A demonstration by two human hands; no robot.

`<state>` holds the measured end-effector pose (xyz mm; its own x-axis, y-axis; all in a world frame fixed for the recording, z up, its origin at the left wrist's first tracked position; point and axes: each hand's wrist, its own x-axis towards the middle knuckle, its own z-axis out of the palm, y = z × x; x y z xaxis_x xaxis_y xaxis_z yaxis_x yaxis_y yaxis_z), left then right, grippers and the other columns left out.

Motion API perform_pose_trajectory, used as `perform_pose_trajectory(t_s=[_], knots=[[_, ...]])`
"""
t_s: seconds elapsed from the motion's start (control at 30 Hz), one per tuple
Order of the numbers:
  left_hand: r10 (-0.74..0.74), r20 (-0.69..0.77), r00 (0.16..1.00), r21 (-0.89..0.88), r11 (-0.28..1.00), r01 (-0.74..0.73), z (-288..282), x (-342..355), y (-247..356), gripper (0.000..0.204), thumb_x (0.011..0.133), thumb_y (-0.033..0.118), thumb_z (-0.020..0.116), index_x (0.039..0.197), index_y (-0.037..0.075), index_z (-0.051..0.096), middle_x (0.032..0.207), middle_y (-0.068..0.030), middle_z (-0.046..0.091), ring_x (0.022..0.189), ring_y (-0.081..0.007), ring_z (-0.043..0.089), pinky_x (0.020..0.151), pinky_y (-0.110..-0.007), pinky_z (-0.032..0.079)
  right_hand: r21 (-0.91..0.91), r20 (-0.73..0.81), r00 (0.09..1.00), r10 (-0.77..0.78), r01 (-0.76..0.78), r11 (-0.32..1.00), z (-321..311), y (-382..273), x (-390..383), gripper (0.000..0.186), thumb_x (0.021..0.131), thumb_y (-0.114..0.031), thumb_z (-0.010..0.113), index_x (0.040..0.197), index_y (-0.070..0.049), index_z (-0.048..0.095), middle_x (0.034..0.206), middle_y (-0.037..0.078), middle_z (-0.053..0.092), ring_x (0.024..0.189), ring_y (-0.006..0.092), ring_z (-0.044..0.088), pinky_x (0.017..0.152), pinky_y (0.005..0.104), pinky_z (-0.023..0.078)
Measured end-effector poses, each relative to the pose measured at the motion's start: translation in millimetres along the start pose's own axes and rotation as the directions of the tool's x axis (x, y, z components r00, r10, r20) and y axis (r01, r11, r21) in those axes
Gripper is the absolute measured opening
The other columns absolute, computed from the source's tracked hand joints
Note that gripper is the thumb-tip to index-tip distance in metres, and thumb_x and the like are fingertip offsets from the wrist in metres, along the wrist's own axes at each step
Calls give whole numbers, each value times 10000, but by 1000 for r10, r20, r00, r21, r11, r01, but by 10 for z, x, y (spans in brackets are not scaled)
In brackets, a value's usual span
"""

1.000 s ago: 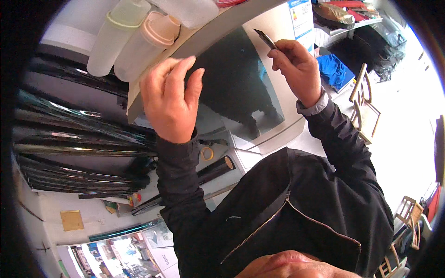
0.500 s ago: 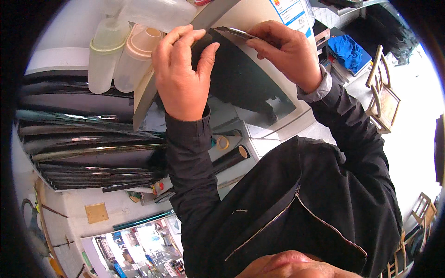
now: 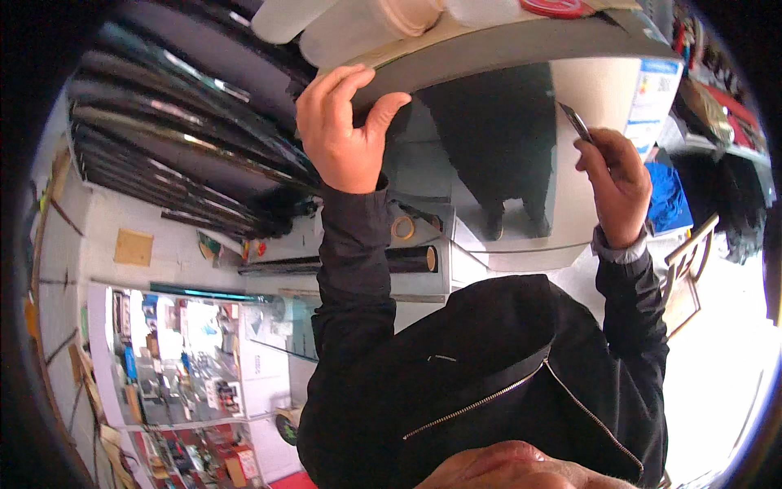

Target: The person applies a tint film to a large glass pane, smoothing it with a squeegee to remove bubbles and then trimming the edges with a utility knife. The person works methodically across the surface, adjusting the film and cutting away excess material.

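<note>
My right hand (image 3: 619, 186) grips a slim cutter knife (image 3: 577, 124), its blade pointing away and to the left. The blade tip lies close to the right edge of a dark glossy sheet (image 3: 509, 122), which covers part of a pale surface (image 3: 599, 90). At the sheet's far left, my left hand (image 3: 342, 138) is open, its fingers curved and its thumb held apart. Those fingertips are beside the near side of a long grey strip (image 3: 489, 61); whether they touch it I cannot tell.
Translucent plastic containers (image 3: 342, 37) stand beyond the strip. Long dark rolls (image 3: 155, 106) fill the left side. A tape roll (image 3: 402, 228) and a black roll with a cardboard core (image 3: 411, 260) lie nearer me. Blue cloth (image 3: 666, 197) and a wooden chair (image 3: 684, 289) are at right.
The view has turned. My right hand, with the knife, has moved away from my left hand toward the right and nearer me. My left hand remains open at the strip.
</note>
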<state>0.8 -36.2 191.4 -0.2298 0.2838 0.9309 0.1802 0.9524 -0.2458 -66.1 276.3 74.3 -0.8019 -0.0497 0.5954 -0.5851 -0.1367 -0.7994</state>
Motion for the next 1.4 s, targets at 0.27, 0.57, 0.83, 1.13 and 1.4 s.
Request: perform_pose_trajectory(t_s=[0.27, 0.57, 0.83, 1.13, 1.4], knots=[[-33, -126, 991, 66, 997, 42, -359, -400, -301, 377, 735, 255, 921, 1028, 133, 718, 1071, -14, 722, 1002, -261, 664, 872, -399, 534, -138, 190, 976, -104, 131, 982, 217, -39, -148, 186, 897, 53, 740, 1069, 13, 680, 897, 91, 702, 759, 130, 672, 695, 258, 536], [56, -23, 998, -15, 998, -56, -174, -203, -220, 331, 722, 253, 920, 987, 161, 743, 977, 36, 704, 906, -204, 673, 775, -343, 560, -179, 313, 937, -157, 220, 959, 531, -33, -325, 232, 864, 62, 764, 1075, 14, 678, 910, 103, 703, 721, 156, 652, 646, 271, 519], [221, 71, 973, 91, 970, -227, -298, -17, -204, 232, 776, 216, 869, 909, 155, 689, 912, 37, 671, 811, -183, 665, 664, -294, 562, -175, 321, 926, -199, 265, 948, 621, -104, -362, 218, 871, 73, 749, 1069, 23, 672, 917, 116, 698, 707, 155, 633, 632, 275, 510], [301, 207, 931, 261, 900, -349, -332, 40, -126, 205, 828, 144, 769, 834, 151, 564, 851, 37, 592, 755, -144, 633, 613, -265, 544, -180, 334, 912, -237, 308, 934, 666, -173, -426, 245, 874, 66, 752, 1098, 21, 664, 919, 115, 697, 701, 156, 625, 623, 275, 502], [292, 163, 942, 94, 946, -310, -391, 8, -233, 203, 849, 193, 805, 983, 143, 662, 1003, 19, 717, 845, -166, 702, 717, -283, 588, -148, 314, 929, -196, 252, 956, 644, -180, -515, 213, 882, 54, 748, 1081, 14, 683, 938, 104, 700, 702, 145, 626, 617, 269, 501]])
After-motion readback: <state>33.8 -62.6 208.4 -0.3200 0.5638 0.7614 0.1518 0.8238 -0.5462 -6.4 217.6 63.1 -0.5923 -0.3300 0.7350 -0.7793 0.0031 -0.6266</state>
